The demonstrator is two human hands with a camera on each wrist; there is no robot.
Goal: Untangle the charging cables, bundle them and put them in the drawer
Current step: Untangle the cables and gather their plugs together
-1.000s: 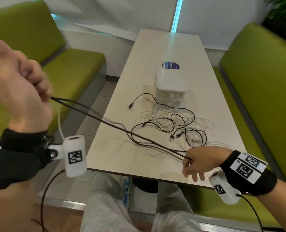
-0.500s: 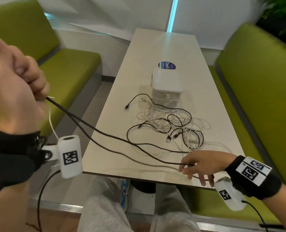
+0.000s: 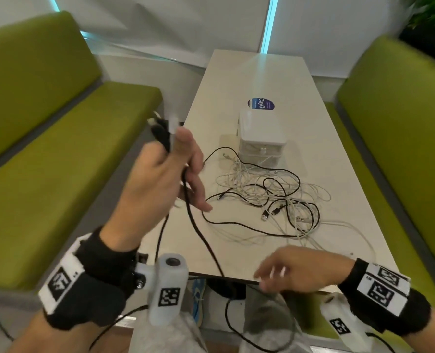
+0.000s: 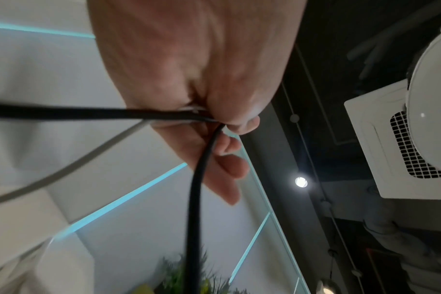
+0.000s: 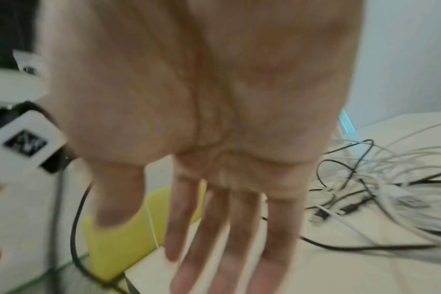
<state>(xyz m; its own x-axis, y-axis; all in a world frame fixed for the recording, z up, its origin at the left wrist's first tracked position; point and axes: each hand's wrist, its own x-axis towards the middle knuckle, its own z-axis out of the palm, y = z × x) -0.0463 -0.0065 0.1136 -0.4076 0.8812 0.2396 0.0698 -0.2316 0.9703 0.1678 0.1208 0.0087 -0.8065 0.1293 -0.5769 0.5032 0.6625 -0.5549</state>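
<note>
My left hand (image 3: pixel 178 159) is raised over the table's left edge and grips a black cable (image 3: pixel 198 230) near its plugs (image 3: pixel 160 131), which stick up above the fist. In the left wrist view the fingers (image 4: pixel 224 123) curl round the black cable (image 4: pixel 196 189) and a thin white one. The black cable drops past the table's front edge. My right hand (image 3: pixel 275 273) hovers at the front edge, its fingers (image 5: pixel 214 228) straight, holding nothing. A tangle of white and black cables (image 3: pixel 270 197) lies mid-table in front of a small white drawer box (image 3: pixel 261 138).
The pale table (image 3: pixel 262 72) is long and narrow, with a round blue sticker (image 3: pixel 261 104) behind the box. Green benches stand on the left (image 3: pixel 58 161) and right (image 3: pixel 402 149). My knees are under the front edge.
My left hand swung in from the far left to above the table's left edge, and the taut black cable went slack. My right hand let go of the cable and opened.
</note>
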